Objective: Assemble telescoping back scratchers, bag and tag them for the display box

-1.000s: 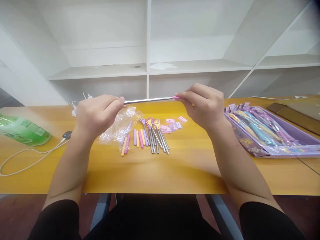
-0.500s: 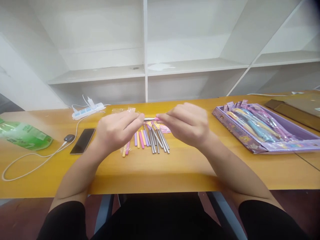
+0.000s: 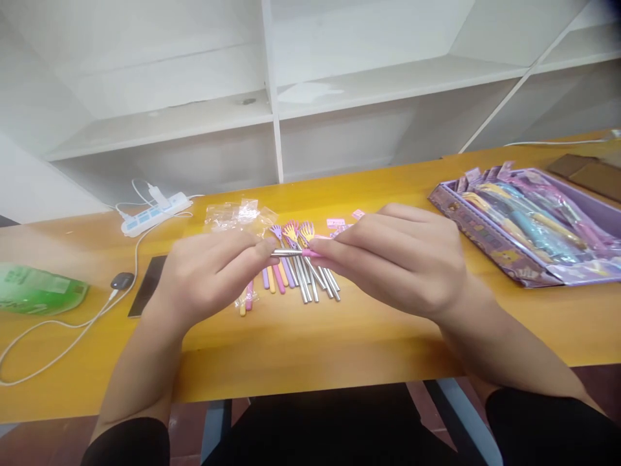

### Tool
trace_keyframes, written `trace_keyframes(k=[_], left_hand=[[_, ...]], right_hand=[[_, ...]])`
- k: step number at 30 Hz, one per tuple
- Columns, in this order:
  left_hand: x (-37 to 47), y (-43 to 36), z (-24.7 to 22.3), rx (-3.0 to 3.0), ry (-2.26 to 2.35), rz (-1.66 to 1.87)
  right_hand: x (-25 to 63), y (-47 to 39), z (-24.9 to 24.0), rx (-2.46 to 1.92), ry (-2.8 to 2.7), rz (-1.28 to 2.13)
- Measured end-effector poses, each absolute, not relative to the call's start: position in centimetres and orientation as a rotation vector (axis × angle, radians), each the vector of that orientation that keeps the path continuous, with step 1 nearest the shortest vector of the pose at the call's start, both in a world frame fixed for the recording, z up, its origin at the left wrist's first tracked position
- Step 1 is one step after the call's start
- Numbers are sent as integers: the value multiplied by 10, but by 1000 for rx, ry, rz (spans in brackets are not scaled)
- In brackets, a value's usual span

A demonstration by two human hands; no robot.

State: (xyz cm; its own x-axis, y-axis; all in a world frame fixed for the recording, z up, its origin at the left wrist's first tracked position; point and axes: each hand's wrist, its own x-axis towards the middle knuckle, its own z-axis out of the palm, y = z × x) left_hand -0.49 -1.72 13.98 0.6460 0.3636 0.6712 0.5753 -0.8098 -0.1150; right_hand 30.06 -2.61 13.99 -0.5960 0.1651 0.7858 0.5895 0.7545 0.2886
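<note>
Between my two hands a back scratcher's metal rod [image 3: 287, 253] lies level, with a pink end piece [image 3: 309, 254]. My left hand [image 3: 213, 272] is closed, pinching the silver part at its left. The pink end is pinched by my right hand [image 3: 412, 265], whose fingers hide the rest of it. Just beyond and below them on the table are several back scratchers [image 3: 305, 281] with metal rods and yellow or purple hand-shaped heads. Several coloured handles [image 3: 272, 279] in purple, yellow and pink lie to their left.
Crumpled clear wrappers [image 3: 233, 217] lie behind my left hand. At the right stands a purple display box [image 3: 504, 259] of wrapped back scratchers [image 3: 528, 213]. On the left are a phone [image 3: 145, 288], a cable, a power strip [image 3: 158, 213] and a green bag [image 3: 39, 288]. White shelving [image 3: 276, 149] backs the table.
The camera view has tilted and shifted. Both hands appear lower and larger, the right one farther right. They keep hold of the same rod, and more of the hand-shaped heads shows behind.
</note>
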Motion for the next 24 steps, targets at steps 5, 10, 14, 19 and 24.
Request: trace_keyframes(k=[5, 10, 14, 19, 24], left_hand=[[1, -6, 136, -2475, -627, -891], [5, -5, 139, -2415, -563, -858], [6, -10, 142, -2358, -612, -825], [10, -20, 144, -2318, -636, -828], [19, -23, 143, -2260, -613, -815]], right_hand=[[303, -17, 138, -526, -2197, -655], [305, -12, 136, -542, -2215, -585], [304, -8, 134, -578, -2225, -533], [297, -8, 131, -572, -2189, -606], [292, -9, 128, -588, -2251, -667]])
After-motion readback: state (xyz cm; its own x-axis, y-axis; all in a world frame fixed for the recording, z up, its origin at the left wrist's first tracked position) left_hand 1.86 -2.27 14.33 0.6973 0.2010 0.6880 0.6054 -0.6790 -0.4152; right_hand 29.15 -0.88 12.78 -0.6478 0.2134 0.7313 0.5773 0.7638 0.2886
